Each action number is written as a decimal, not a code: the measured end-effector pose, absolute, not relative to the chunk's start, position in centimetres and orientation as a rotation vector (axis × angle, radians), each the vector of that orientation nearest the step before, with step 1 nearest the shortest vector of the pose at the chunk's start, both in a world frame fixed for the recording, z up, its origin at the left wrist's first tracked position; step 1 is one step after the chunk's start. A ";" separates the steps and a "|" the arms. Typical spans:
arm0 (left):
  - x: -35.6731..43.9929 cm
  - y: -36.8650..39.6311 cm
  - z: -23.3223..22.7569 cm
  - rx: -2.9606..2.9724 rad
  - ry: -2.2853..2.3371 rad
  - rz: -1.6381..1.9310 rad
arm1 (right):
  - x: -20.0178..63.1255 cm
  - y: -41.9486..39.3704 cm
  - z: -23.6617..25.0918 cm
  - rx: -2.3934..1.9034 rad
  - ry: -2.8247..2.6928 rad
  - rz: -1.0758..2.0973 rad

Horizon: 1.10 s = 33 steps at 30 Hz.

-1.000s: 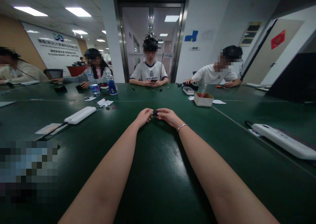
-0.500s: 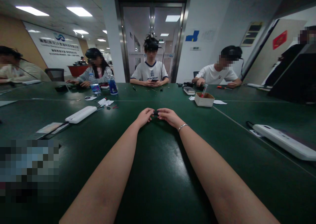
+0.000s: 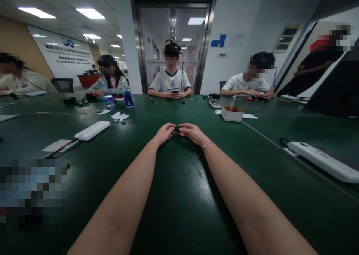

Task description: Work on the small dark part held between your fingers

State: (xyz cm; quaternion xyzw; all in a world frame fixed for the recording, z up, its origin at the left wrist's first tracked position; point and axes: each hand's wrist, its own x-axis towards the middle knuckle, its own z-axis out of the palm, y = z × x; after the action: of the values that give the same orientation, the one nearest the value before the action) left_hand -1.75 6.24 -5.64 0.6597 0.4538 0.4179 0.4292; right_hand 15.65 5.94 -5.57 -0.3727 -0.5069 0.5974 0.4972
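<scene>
Both of my arms reach forward over a dark green table (image 3: 179,195). Between my fingertips is a small black object (image 3: 177,128), too small and covered to name. My left hand (image 3: 164,132) pinches its left end with thumb and fingers. From the other side, my right hand (image 3: 192,131) grips its right end, and a silver bracelet (image 3: 208,145) circles that wrist. The fingers hide most of the object, and both hands are just above or on the tabletop; I cannot tell which.
White power strips (image 3: 92,130) lie left and right (image 3: 322,160). Ahead are bottles (image 3: 128,98), paper scraps (image 3: 120,116) and a small open box (image 3: 232,114) with a tube in it. Several people wearing headsets sit around the table; one person (image 3: 316,66) stands at the right.
My hands and the black object have hardly moved. At the far right the standing person has shifted and leans differently. The seated person at right has brought their hands together.
</scene>
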 end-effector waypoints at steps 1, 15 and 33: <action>-1.7 6.2 -5.6 1.643 1.141 1.042 | 15.7 5.9 -5.6 -0.901 -1.228 1.447; -2.1 6.2 -5.9 1.568 1.048 1.188 | 15.8 6.0 -5.7 -0.903 -1.232 1.447; -2.4 6.8 -6.3 1.512 0.968 1.249 | 15.6 6.1 -5.6 -0.934 -1.507 1.353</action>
State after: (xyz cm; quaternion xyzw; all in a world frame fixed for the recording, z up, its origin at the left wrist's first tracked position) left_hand -2.36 6.77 -6.35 0.6140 0.3931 0.5073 0.4595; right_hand 15.62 6.09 -5.62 -0.3759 -0.6066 0.5449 0.4402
